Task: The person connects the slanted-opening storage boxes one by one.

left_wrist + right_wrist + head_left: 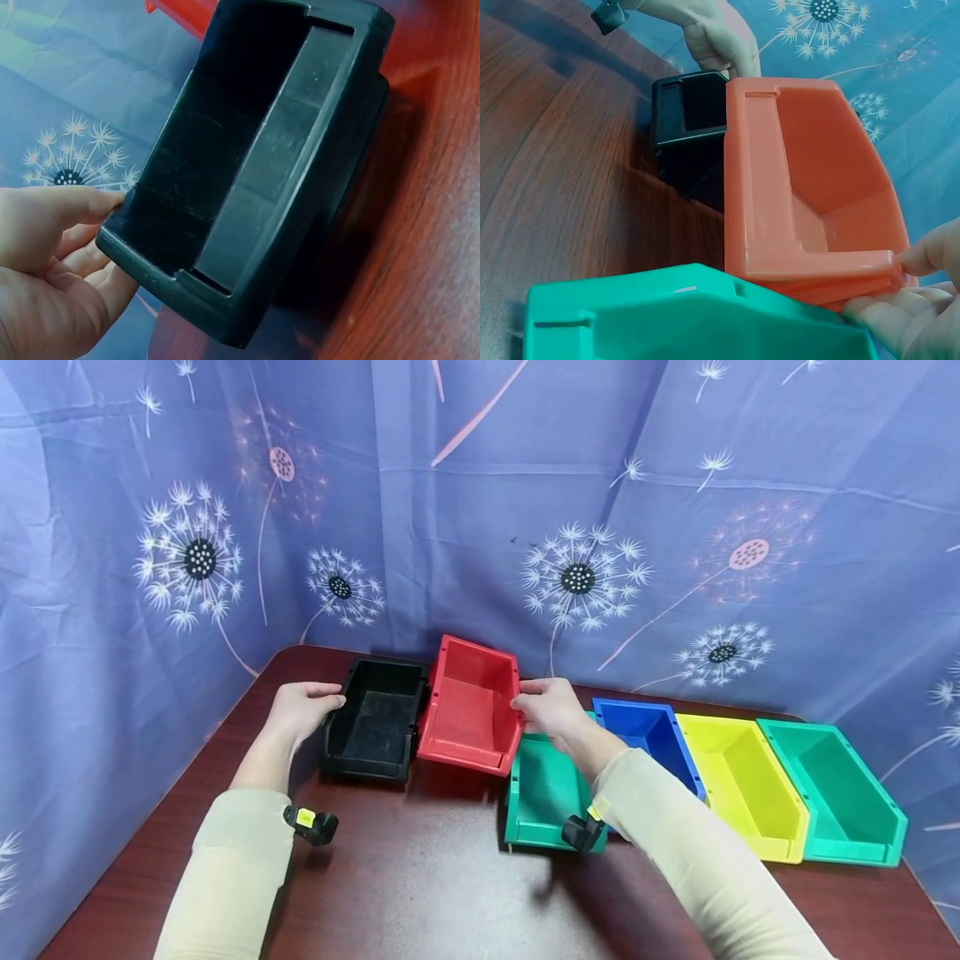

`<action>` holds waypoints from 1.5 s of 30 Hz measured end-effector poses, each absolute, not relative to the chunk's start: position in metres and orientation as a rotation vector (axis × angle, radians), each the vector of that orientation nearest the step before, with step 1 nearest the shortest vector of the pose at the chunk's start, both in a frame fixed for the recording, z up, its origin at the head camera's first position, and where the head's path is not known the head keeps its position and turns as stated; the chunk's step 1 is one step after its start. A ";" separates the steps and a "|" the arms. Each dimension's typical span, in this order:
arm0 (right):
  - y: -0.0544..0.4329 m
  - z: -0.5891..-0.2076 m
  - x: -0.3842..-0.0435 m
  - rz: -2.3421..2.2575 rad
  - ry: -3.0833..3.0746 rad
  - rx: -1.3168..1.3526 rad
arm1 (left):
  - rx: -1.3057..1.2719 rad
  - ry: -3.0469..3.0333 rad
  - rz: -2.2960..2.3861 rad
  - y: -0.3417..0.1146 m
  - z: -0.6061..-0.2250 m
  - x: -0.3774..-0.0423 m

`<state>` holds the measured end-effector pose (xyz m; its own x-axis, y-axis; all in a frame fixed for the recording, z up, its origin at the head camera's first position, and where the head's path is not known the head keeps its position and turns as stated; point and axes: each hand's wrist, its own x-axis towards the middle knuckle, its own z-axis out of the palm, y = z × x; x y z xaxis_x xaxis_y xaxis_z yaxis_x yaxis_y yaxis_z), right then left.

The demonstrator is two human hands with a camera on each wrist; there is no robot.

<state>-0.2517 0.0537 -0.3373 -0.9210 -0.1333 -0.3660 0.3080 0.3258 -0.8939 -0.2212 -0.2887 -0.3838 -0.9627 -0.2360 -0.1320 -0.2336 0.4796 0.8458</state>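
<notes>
My left hand [297, 713] pinches the left side wall of a black plastic bin [377, 720], thumb at the rim and fingers curled against the outside. In the left wrist view the bin's low front lip [259, 176] faces the camera. A red bin [471, 706] sits tilted beside the black one, its left edge right at the black bin's right wall. On its right wall my right hand [557, 714] grips, thumb over the rim and fingers underneath. The near green bin [551, 785] stands just right of the red bin, partly beneath my right forearm.
To the right stand a blue bin [645, 735], a yellow bin [750, 777] and another green bin [840, 785] in a row. A blue dandelion-print curtain [465, 527] hangs behind the dark red wooden table [420, 877].
</notes>
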 end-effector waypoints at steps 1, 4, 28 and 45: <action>0.054 -0.337 -0.252 -1.628 2.219 0.152 | 0.426 -2.697 -1.540 -0.288 -0.384 -0.221; 0.054 -0.337 -0.252 -1.640 2.207 0.147 | 0.421 -2.694 -1.537 -0.288 -0.383 -0.221; 0.042 -0.326 -0.246 -1.389 2.522 -0.008 | 0.436 -2.703 -1.579 -0.284 -0.382 -0.224; -0.009 -0.331 -0.235 -0.904 2.871 -0.149 | 0.429 -2.710 -1.576 -0.284 -0.383 -0.221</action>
<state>-0.2345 -0.0092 -0.3306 -0.9869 -0.1322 -0.0920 -0.0556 0.8159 -0.5756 -0.2212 -0.2845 -0.3827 -0.9629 -0.2210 -0.1545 -0.2436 0.4669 0.8501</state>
